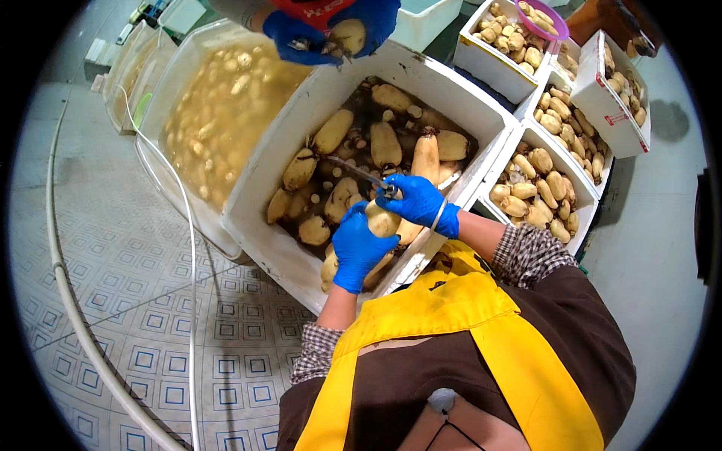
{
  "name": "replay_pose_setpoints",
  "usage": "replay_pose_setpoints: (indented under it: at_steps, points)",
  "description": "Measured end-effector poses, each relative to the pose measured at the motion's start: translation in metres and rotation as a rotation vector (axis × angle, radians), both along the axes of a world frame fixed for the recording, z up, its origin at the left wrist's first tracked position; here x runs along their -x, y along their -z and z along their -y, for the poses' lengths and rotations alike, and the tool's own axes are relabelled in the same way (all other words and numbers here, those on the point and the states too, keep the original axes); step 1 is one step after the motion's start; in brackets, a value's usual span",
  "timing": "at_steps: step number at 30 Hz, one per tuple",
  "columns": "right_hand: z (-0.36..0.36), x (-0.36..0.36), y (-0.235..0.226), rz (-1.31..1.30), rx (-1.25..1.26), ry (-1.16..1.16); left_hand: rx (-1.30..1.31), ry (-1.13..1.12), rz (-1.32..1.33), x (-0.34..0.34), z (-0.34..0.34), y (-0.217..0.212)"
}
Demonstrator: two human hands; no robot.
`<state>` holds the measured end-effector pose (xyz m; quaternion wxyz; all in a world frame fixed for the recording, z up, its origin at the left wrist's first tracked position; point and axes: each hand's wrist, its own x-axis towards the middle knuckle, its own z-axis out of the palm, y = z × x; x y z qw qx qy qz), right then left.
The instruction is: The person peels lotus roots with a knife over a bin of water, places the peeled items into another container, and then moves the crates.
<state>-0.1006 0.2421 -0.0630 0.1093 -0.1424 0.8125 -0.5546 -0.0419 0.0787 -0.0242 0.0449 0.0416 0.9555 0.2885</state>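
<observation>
My left hand (357, 248), in a blue glove, is closed around a pale lotus root (382, 219) over the near side of a white foam box (259, 177). Beside it, my blue-gloved right hand (419, 201) grips a knife (355, 170), its blade pointing up and left over the box. The handle is mostly hidden by the fingers. Dark muddy water fills the box, with several lotus root segments (386, 144) and small round cut pieces (388, 116) in it. One longer root (426, 156) with a dark reddish end leans just beyond my right hand.
Opposite me, a co-worker's blue-gloved hands (295, 36) hold another lotus root (348, 36). A tub (160, 161) of cloudy water and roots stands left. Foam boxes (492, 74) of roots line the right, one under a pink basket (560, 30). Hoses (83, 323) cross the tiled floor.
</observation>
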Motion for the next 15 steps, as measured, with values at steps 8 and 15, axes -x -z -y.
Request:
replay_pose_setpoints:
  at_steps: [8,15]
  points:
    - [-0.002,0.003,0.000,0.135,0.318,-0.040,-0.709,-0.295,-0.017,0.014,0.034,-0.021]
    - [0.053,-0.038,0.011,0.842,0.535,-0.089,-1.627,-0.610,0.316,0.036,0.059,-0.028]
